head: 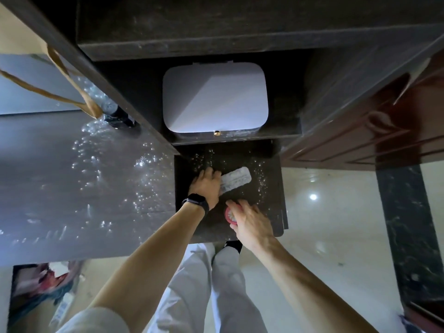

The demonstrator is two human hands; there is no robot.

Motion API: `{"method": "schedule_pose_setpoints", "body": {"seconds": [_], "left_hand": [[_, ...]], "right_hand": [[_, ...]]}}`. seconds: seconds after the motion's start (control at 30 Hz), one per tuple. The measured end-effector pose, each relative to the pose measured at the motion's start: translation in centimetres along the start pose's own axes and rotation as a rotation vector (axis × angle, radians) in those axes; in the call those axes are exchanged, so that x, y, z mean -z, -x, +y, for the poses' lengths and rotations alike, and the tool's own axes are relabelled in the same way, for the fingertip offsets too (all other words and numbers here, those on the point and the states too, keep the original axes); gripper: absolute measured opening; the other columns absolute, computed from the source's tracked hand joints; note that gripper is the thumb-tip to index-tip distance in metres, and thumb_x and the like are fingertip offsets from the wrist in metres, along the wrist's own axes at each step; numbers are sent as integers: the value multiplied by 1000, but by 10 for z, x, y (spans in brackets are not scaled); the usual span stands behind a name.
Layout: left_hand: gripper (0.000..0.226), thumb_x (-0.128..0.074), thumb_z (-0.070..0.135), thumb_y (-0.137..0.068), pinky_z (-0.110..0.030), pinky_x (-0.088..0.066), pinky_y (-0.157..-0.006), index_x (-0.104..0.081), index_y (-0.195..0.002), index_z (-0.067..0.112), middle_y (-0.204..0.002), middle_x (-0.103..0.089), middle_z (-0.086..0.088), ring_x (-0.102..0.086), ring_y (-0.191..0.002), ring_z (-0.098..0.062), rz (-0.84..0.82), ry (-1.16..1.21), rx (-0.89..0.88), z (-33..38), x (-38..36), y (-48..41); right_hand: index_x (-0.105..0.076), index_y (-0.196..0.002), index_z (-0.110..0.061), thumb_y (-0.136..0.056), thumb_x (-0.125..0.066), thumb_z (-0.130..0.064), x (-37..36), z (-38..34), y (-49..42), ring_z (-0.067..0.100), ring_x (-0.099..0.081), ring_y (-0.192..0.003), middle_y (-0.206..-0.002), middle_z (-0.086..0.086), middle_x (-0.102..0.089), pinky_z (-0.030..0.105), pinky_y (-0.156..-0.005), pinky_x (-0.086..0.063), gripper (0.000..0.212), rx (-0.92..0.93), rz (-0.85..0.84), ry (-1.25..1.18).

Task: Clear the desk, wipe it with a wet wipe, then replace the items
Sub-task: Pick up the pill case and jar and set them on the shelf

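Note:
A small dark desk surface (269,212), speckled with white droplets or dust, lies low in the middle of the view. My left hand (206,183), with a black watch on the wrist, rests on a pale flat wet-wipe pack (236,179) that lies on that surface. My right hand (249,219) grips a small round red-rimmed object (228,216) near the desk's front edge; the fingers hide most of it.
A white lidded box (215,99) sits on a dark shelf behind the desk. A glossy grey surface (72,183) with wet specks spreads left, with a clear bottle (108,104) and a brown strap (72,97). A reddish wooden cabinet (372,131) stands right. Pale tiled floor lies below.

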State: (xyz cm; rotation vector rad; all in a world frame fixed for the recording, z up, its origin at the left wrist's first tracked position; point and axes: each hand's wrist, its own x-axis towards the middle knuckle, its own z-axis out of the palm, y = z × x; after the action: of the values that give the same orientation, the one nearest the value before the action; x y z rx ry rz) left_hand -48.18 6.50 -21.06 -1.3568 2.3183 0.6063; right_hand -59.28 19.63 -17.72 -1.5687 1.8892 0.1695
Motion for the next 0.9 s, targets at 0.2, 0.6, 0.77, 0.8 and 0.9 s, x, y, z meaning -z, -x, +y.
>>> {"method": "schedule_pose_setpoints", "body": {"seconds": [0.2, 0.6, 0.77, 0.8, 0.9], "left_hand": [[22, -59, 26, -95, -45, -52, -84, -57, -113, 14, -125, -47, -7, -55, -108, -32, -38, 114, 44, 10, 24, 10], [26, -58, 35, -96, -35, -52, -83, -64, -120, 26, -108, -69, -5, -58, -108, -26, 181, 344, 45, 24, 118, 111], [18, -64, 35, -92, -31, -55, -75, -72, -106, 28, -91, -74, 6, -67, -84, -15, 300, 790, 147, 28, 143, 155], [14, -66, 37, -90, -29, -54, -72, -73, -101, 31, -88, -74, 11, -67, -82, -11, 324, 890, 176, 28, 149, 160], [20, -73, 45, -83, -23, -52, -61, -74, -92, 27, -78, -74, 8, -65, -72, -10, 357, 1272, 270, 29, 170, 167]], "right_hand": [[-31, -150, -31, -95, -64, -29, 20, 4, 12, 31, -50, -124, -143, 3, -44, 44, -93, -53, 64, -11, -6, -63], [-30, -148, -37, -93, -66, -40, 114, 3, 86, 20, -52, -128, -148, -7, -43, 34, -98, -50, 66, 12, 148, -90], [-41, -143, -38, -87, -72, -39, 150, -8, 114, 16, -56, -120, -139, -10, -54, 26, -95, -46, 64, 34, 331, -282], [-43, -142, -39, -86, -74, -39, 156, -10, 117, 15, -58, -118, -136, -10, -56, 24, -91, -46, 64, 56, 377, -303], [-43, -143, -38, -85, -76, -39, 177, -22, 113, 16, -58, -118, -135, -6, -56, 20, -90, -44, 66, 112, 466, -329]]}}
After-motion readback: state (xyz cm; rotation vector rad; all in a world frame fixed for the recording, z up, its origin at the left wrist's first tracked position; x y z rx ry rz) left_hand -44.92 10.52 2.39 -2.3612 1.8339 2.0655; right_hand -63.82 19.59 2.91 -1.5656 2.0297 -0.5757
